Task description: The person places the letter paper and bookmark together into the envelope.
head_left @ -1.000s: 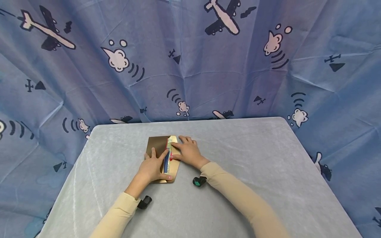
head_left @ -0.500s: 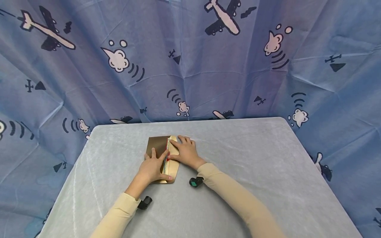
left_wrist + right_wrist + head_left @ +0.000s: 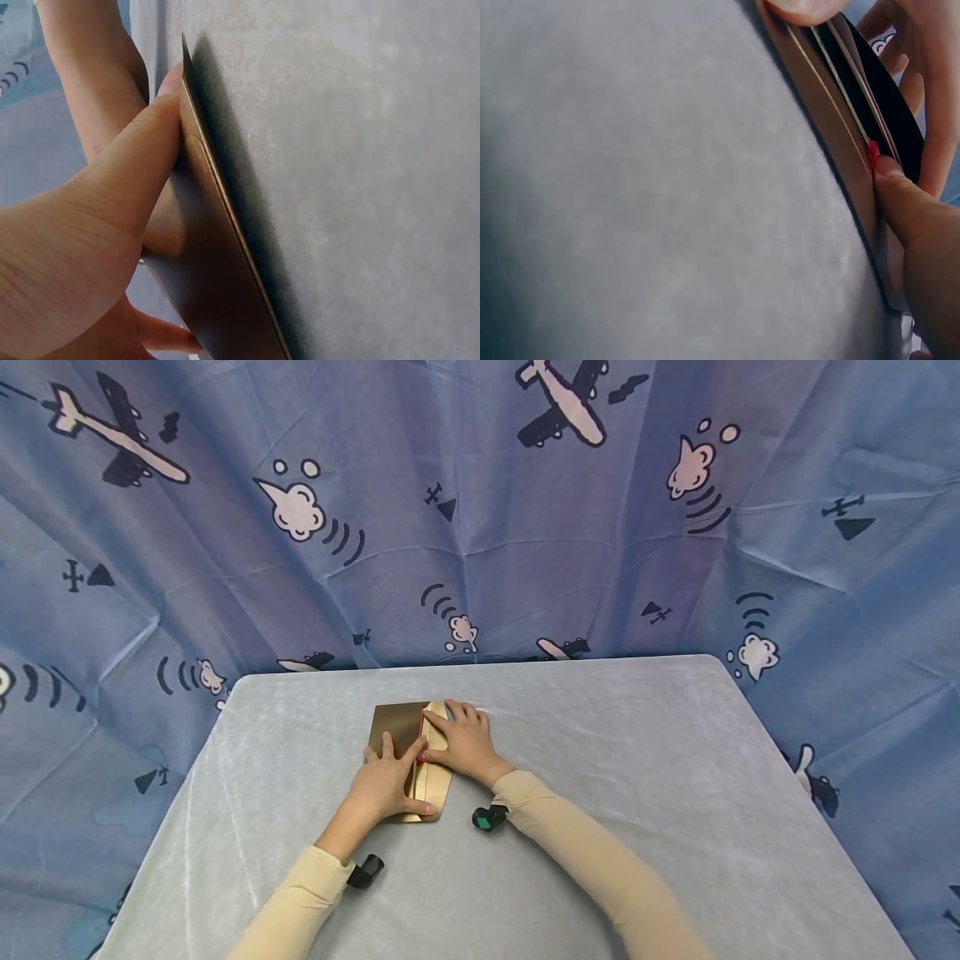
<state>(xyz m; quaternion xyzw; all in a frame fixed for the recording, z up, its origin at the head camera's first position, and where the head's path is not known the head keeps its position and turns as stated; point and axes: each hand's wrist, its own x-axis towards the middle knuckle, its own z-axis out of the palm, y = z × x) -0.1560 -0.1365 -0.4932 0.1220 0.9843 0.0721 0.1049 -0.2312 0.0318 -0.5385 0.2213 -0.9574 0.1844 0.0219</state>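
Note:
A gold-brown envelope (image 3: pixel 395 720) lies on the table, its lighter flap (image 3: pixel 433 792) spread to the right. Over its front rests my left hand (image 3: pixel 379 783), fingers spread, with the thumb reaching down onto the flap. In the left wrist view that thumb lies along the envelope (image 3: pixel 225 277), whose edge stands slightly off the cloth. My right hand (image 3: pixel 468 747) pushes at the envelope's mouth with thumb and index finger held apart. Just a thin red edge of a card (image 3: pixel 422 725) shows there; the remainder is hidden inside. A red bit (image 3: pixel 873 152) sits by the right thumb in the right wrist view.
The table (image 3: pixel 600 727) is covered in pale grey cloth. Behind it hangs a blue curtain (image 3: pixel 480 510) printed with planes and clouds. A small black camera (image 3: pixel 366 871) is strapped at the left wrist, another camera (image 3: pixel 489 817) at the right.
My right hand has moved a little left, and the colourful card has slid into the envelope until only its red edge shows. The left hand has stayed in place.

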